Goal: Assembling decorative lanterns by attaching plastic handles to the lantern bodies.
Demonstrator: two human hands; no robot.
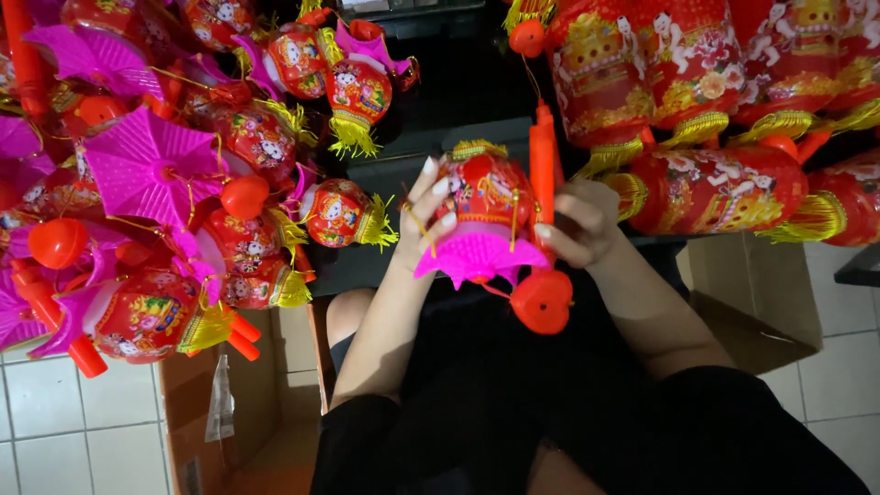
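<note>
Both hands hold one small red toy lantern [486, 197] with gold print, a yellow fringe on its far end and a pink ribbed cap [477, 259] on its near end. My left hand [428, 215] grips its left side with the fingers spread over the body. My right hand [577, 220] pinches its right side beside an orange-red plastic stick [543, 165]. A red heart-shaped piece [543, 301] dangles on a thin cord just below the pink cap, over my lap.
A heap of finished lanterns with pink umbrella tops [151, 165] fills the left. Larger red lanterns with gold tassels [715, 188] hang at the upper right. Open cardboard boxes [761, 293] stand on the white tiled floor [55, 412] at both sides of my legs.
</note>
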